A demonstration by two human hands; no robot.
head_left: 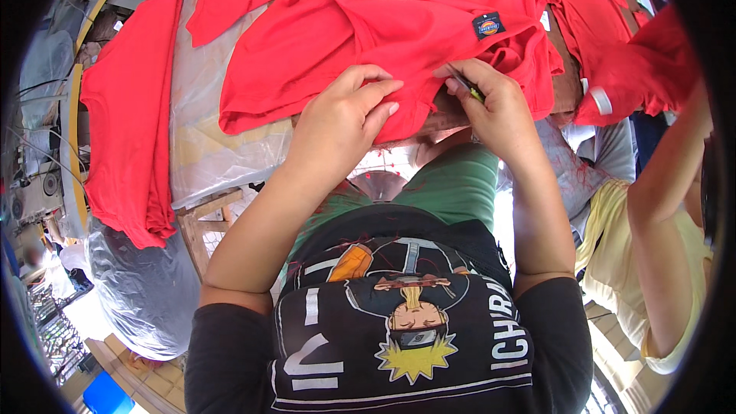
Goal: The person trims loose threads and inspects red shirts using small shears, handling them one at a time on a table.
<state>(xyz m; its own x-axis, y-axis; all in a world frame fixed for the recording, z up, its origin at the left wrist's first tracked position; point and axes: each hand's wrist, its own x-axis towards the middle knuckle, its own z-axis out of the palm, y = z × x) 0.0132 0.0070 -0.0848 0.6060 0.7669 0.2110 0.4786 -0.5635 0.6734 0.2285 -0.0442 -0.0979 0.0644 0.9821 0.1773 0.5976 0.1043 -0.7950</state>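
A red shirt (299,57) with a dark neck label (488,26) lies spread at the table's near edge. My left hand (345,111) is closed on a fold of it, thumb and forefinger close together. To the right, my right hand (491,100) grips a small dark tool with a yellow-green part (468,86), which looks like thread snips. Its tip points up and left, beside the shirt's edge. The fingers cover most of this tool.
More red garments (134,115) hang folded over the table's left side, on clear plastic sheeting (222,161). At the right, another person's arm (667,161) reaches to red cloth (652,61). A plastic-wrapped bundle (138,291) stands at lower left.
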